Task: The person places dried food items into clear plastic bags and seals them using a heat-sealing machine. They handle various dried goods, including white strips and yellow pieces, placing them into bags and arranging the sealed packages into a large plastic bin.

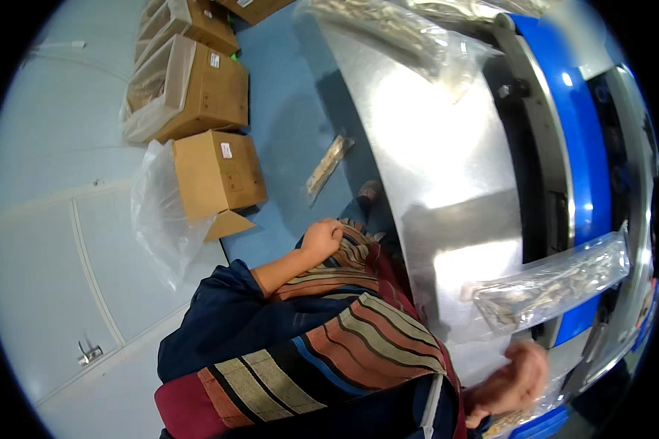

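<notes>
My left hand (324, 243) is curled closed in front of the striped cloth (399, 333) over my body. Whether anything is inside its fingers is hidden. Low on the right, my right hand (516, 377) is smeared by motion, with bent fingers and no visible object in it. Just beyond it lies a long clear plastic package (556, 282) with pale dried-looking pieces inside. This package reaches from the steel table (447, 168) across the blue conveyor belt (582, 157), apart from my right hand.
Several clear bags (410, 36) of similar pieces lie at the table's far end. Another package (328, 167) is on the blue floor (289, 95). Open cardboard boxes with plastic liners, including a near box (220, 175), line the left wall. A blue container (538, 424) shows at bottom right.
</notes>
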The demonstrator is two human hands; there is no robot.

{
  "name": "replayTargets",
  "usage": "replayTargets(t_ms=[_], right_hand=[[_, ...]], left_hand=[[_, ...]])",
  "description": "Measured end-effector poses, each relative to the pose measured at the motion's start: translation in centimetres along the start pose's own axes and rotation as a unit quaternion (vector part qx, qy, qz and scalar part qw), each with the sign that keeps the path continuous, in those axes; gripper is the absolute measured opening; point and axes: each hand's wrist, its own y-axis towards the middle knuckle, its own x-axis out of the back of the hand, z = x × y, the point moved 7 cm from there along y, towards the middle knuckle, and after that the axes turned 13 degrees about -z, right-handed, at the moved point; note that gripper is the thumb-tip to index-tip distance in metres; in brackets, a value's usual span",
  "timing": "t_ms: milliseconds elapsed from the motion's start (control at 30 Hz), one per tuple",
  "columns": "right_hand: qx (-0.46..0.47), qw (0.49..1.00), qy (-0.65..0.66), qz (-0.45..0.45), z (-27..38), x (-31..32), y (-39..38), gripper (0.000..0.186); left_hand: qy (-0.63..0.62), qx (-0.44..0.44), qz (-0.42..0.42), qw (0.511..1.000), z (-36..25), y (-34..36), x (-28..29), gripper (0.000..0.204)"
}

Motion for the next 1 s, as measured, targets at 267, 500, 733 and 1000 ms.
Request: replayTargets(t_ms=[267, 500, 733, 1000], right_hand=[[0.014, 0.933, -0.124, 0.337, -5.2, -24.3, -11.0, 0.053], [0.183, 0.848, -0.453, 0.206, -12.5, -32.0, -12.2, 0.096], [0.224, 0.804, -0.501, 0.229, -13.1, -33.3, -13.0, 0.06], [0.309, 0.544, -0.694, 0.357, -12.5, -30.7, -13.7, 0.013]], left_hand=[[0.059, 0.184, 0.052, 0.98, 19.3, 4.8, -2.7, 0.042], [0.044, 0.301, 0.037, 0.952, 37.7, 14.3, -10.3, 0.064], [0.024, 0.298, 0.015, 0.954, 54.1, 19.1, -21.6, 0.085], [0.165, 0.201, 0.022, 0.965, 61.3, 21.1, -30.8, 0.094]])
